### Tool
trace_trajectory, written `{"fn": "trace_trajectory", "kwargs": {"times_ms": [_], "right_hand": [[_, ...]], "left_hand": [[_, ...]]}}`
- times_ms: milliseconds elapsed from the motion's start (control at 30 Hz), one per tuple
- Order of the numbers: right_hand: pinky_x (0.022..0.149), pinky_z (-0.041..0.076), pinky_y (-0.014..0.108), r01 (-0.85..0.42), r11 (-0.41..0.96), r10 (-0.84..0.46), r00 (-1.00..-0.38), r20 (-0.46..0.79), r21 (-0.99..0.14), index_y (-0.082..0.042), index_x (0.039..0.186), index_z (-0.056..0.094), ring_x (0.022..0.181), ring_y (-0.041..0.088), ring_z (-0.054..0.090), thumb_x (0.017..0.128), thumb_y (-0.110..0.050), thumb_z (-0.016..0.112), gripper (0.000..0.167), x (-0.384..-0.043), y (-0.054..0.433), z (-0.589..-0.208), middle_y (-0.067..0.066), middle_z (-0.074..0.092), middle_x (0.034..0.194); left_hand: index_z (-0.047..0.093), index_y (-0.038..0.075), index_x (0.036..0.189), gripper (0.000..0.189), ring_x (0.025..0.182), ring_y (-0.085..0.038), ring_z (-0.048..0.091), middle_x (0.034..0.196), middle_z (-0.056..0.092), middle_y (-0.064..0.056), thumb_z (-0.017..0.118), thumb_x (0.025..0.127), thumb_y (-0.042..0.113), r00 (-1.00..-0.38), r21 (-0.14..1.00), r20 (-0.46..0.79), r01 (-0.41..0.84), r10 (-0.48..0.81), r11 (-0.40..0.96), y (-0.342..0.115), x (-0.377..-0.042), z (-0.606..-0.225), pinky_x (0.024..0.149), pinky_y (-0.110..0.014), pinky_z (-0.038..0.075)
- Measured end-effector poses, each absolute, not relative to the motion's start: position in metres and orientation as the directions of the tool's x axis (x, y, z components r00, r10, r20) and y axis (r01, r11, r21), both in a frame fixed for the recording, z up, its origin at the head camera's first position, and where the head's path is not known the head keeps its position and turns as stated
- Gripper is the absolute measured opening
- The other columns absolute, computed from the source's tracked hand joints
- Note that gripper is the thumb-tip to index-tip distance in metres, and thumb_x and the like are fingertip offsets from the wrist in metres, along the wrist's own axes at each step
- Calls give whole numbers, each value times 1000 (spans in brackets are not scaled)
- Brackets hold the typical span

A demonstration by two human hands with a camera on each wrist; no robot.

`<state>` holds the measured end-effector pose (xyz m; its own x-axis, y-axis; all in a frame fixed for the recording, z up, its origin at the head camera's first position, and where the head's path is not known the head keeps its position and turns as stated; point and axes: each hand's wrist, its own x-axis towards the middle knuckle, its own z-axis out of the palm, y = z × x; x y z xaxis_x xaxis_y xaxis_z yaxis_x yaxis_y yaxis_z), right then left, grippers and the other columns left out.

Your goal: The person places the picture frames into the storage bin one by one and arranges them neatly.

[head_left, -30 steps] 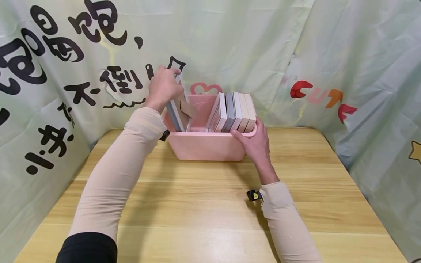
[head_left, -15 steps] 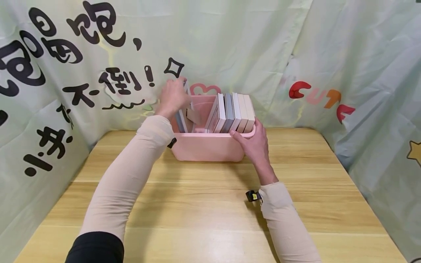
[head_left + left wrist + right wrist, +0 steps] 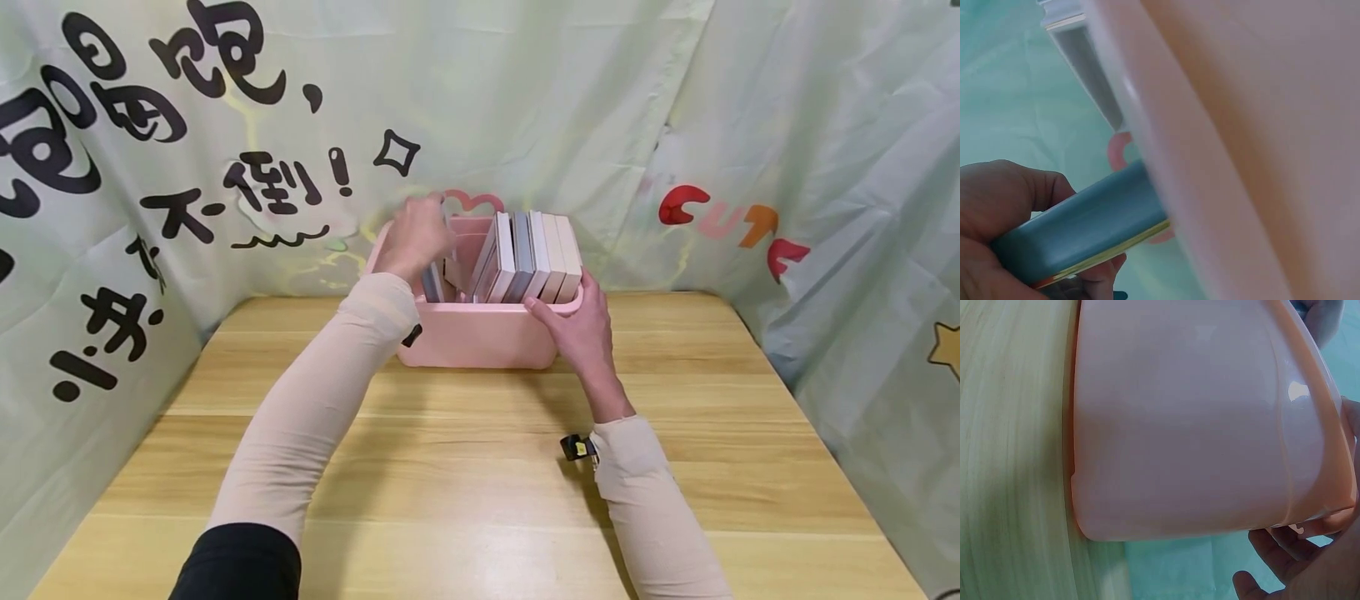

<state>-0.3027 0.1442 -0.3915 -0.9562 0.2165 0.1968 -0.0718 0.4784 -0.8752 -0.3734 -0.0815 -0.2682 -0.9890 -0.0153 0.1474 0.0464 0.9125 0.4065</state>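
A pink plastic bin [image 3: 480,337] stands on the table, with several books [image 3: 536,258] upright side by side in its right half. My left hand [image 3: 416,237] is over the bin's left half, pinching a book with a blue-grey spine [image 3: 1085,219] between thumb and fingers. That book's lower part is inside the bin, hidden by the front wall. Beside it shows a tan card-like piece [image 3: 452,273]. My right hand [image 3: 588,329] grips the bin's right front corner, thumb on the front rim and fingers around the side, as the right wrist view [image 3: 1304,556] also shows.
The bin rests near the back of the wood-grain table [image 3: 480,467]. Behind and on both sides hangs a pale green cloth [image 3: 540,108] with printed lettering. Inside the bin, a gap lies between the held book and the row at right.
My left hand has moved right and down, lowering the blue-grey book further into the bin and bringing it closer to the other books. The right hand has kept its grip on the bin.
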Motion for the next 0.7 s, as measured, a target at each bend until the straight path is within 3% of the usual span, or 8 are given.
{"fn": "trace_trajectory", "kwargs": {"times_ms": [167, 433, 700], "right_hand": [[108, 35, 50, -70, 476, 216, -957, 194, -876, -27, 154, 22, 133, 26, 39, 69, -67, 73, 106, -303, 144, -391, 8, 38, 149], [107, 36, 48, -70, 477, 215, -957, 194, -876, -26, 153, 22, 130, 25, 41, 69, -66, 73, 106, -302, 144, -392, 8, 39, 147], [107, 36, 49, -85, 474, 213, -955, 208, -876, -27, 153, 23, 130, 25, 41, 69, -67, 72, 106, -304, 145, -393, 8, 38, 147]], "left_hand": [[42, 20, 145, 60, 99, -31, 58, 125, 55, -15, 58, 88, 25, -988, 358, 151, 32, -24, 933, -75, -374, -271, 81, -45, 50], [46, 12, 134, 45, 85, -30, 58, 115, 57, -17, 51, 90, 21, -992, 331, 127, 43, 0, 943, -67, -377, -284, 69, -39, 48], [50, 11, 132, 44, 103, -34, 56, 132, 49, -17, 51, 89, 21, -986, 355, 166, 59, -1, 933, -54, -378, -293, 85, -44, 49]]}}
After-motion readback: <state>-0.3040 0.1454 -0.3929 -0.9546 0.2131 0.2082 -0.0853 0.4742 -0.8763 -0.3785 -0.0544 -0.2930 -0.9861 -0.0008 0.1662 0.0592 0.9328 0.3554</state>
